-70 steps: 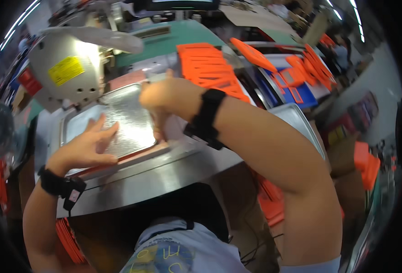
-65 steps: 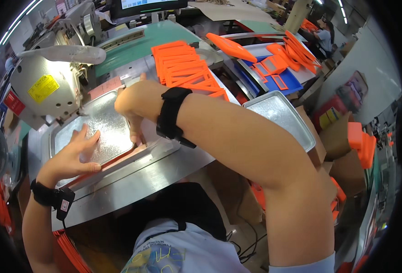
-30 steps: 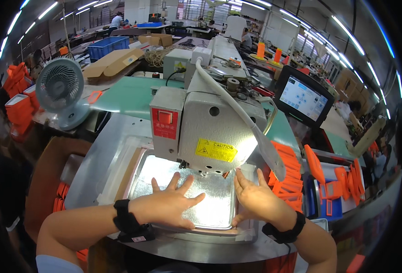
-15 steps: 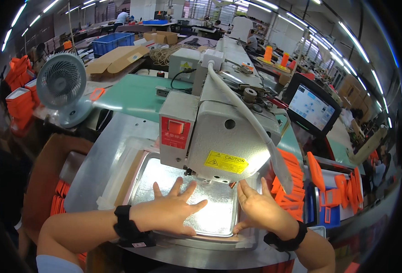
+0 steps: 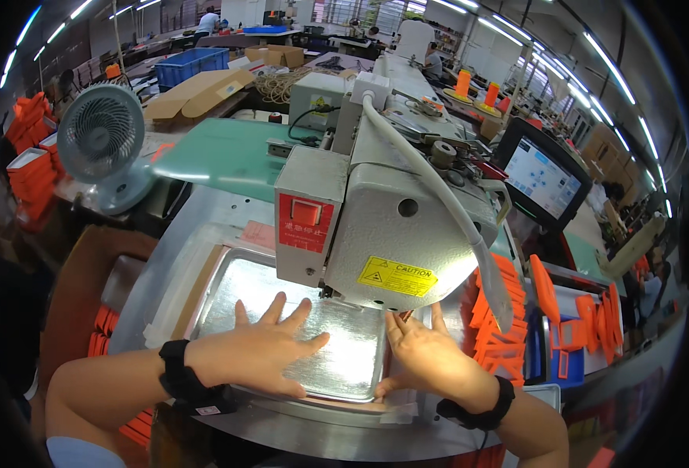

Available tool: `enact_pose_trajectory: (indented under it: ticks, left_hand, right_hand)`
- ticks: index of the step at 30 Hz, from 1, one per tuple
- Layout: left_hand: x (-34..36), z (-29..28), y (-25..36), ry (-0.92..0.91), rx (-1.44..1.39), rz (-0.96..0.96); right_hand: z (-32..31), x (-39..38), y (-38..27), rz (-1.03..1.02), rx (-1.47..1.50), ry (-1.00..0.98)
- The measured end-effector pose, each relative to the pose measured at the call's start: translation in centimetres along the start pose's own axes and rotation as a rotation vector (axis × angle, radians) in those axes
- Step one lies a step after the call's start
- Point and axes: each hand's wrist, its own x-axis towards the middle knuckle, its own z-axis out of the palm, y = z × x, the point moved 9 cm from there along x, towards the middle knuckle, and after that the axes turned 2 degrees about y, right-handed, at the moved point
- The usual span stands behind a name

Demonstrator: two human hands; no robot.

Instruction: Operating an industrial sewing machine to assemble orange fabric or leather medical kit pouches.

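My left hand (image 5: 243,355) lies with its fingers spread on a shiny silver panel with rounded corners (image 5: 344,359). My right hand (image 5: 426,359) is open at the panel's right edge, its thumb at the near corner and its fingertips up by the machine head. The panel sits in a pale frame (image 5: 204,285) with a cardboard-coloured border on a metal table (image 5: 149,281). Over its far part stands a grey sewing machine head (image 5: 383,226) with a red switch box (image 5: 301,234); the needle area is mostly hidden.
A grey fan (image 5: 99,132) is left, a screen (image 5: 539,171) right. Orange cut pieces (image 5: 497,327) lie right of my hand, beside a blue tray (image 5: 567,374). More orange pieces fill a bin (image 5: 79,281) at left. People work at far tables.
The view has swung from close on the panel to face the machine. Over the last half second both hands and the framed panel have shifted left relative to the machine head.
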Motion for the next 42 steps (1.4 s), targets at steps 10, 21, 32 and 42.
enact_pose_trajectory:
  ticks: [10, 21, 32, 42]
  left_hand:
    - [1.4, -1.3, -1.6, -0.008, -0.011, -0.032]
    - [4.4, -1.6, -4.5, 0.01, -0.096, 0.043]
    - [4.6, -6.0, -4.1, 0.111, -0.122, 0.031]
    - [5.2, -4.4, -5.6, 0.107, -0.768, -0.031]
  right_hand:
    - [-0.7, 2.3, 0.9, 0.041, -0.084, -0.241]
    - [-2.0, 3.6, 3.2, -0.115, 0.244, 0.14]
    - [-3.5, 4.7, 4.4, -0.146, 0.328, 0.178]
    - [-6.0, 0.7, 5.4, -0.043, 0.388, 0.288]
